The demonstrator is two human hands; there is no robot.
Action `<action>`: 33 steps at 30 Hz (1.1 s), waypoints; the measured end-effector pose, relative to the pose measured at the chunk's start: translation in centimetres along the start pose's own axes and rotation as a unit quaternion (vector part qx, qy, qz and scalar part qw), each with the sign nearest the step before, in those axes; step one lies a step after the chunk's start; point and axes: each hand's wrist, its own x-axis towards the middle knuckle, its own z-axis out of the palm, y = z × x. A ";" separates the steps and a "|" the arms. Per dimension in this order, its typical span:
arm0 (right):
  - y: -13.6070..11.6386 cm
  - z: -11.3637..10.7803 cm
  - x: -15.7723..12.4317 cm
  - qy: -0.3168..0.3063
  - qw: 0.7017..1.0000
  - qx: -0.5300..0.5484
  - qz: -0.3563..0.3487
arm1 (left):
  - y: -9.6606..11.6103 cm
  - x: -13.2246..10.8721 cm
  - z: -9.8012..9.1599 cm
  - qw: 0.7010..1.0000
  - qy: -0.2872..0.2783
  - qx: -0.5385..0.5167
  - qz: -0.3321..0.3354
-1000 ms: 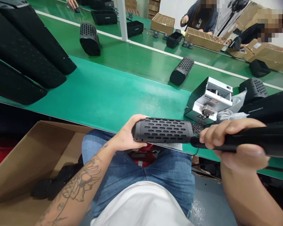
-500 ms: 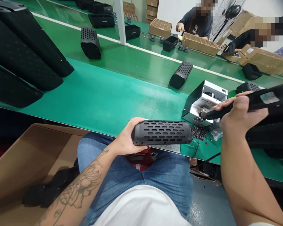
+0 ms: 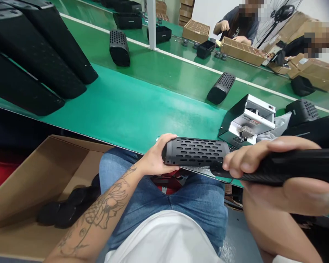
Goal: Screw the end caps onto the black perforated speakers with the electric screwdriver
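My left hand (image 3: 158,155) is wrapped round the left end of a black speaker housing (image 3: 196,151) with a slotted grille, at the front edge of the green bench. In my right hand (image 3: 265,168) is a black electric screwdriver (image 3: 296,164), pointing left. Its tip is at the lower right corner of the housing; whether it touches cannot be made out. Behind my right hand stands a white and black screw feeder (image 3: 248,118). Loose dark screws beside the feeder are mostly hidden by the hand.
Tall black speakers (image 3: 41,54) stand at the left of the bench. Further housings (image 3: 222,87) lie on the green belt. A cardboard box (image 3: 52,175) with black parts is at lower left. Across the line, a person (image 3: 238,25) works beside divided cartons (image 3: 242,51).
My right hand has brought the screwdriver from the screw feeder down and toward me, to the housing's lower right corner. My left hand keeps its hold. The view has shifted slightly.
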 end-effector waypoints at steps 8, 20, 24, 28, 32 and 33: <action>3.6 1.4 0.8 0.009 1.000 0.020 -0.021 | 0.0 -0.1 0.3 1.000 -0.002 -0.004 -0.009; 3.9 1.3 1.2 -0.037 0.997 0.052 0.036 | -0.2 0.2 0.1 1.000 -0.016 0.006 -0.001; 3.8 1.1 1.0 -0.050 0.997 0.052 0.031 | -0.2 0.2 0.0 1.000 -0.013 0.004 -0.003; 4.0 0.8 1.1 -0.082 0.995 0.051 0.030 | -0.1 0.2 0.1 1.000 -0.013 0.000 0.000; 4.0 0.5 1.6 -0.114 0.990 0.069 0.046 | 0.0 0.2 0.1 1.000 -0.015 -0.002 -0.008; 4.0 0.4 1.8 -0.123 0.989 0.070 0.051 | 0.0 0.3 0.1 1.000 -0.015 -0.003 -0.010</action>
